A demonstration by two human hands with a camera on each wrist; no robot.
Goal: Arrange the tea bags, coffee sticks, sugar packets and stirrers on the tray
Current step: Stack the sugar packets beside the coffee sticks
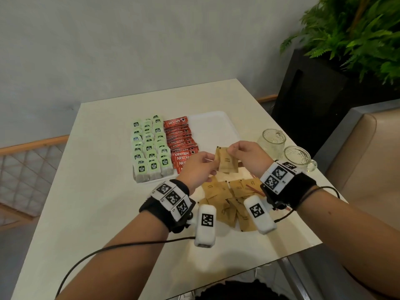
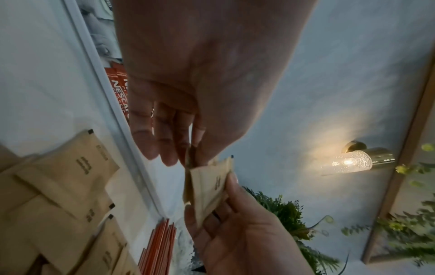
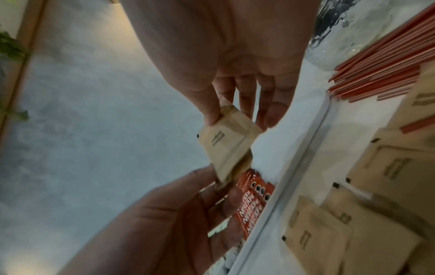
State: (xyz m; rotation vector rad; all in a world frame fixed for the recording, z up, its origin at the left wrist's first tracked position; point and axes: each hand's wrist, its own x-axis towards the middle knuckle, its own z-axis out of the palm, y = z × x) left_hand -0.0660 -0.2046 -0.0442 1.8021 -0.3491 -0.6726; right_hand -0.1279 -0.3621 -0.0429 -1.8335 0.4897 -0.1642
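From the head view we see our left hand (image 1: 200, 167) and right hand (image 1: 249, 155) both pinching a small stack of brown sugar packets (image 1: 226, 161) above the white tray (image 1: 216, 126), near the coffee sticks (image 1: 179, 144) and tea bags (image 1: 149, 148). In the left wrist view, fingertips grip the packets' edges. The right wrist view shows the same two-handed pinch, with stirrers (image 3: 376, 67) lying beside the tray.

head view downward, wrist views close, upward
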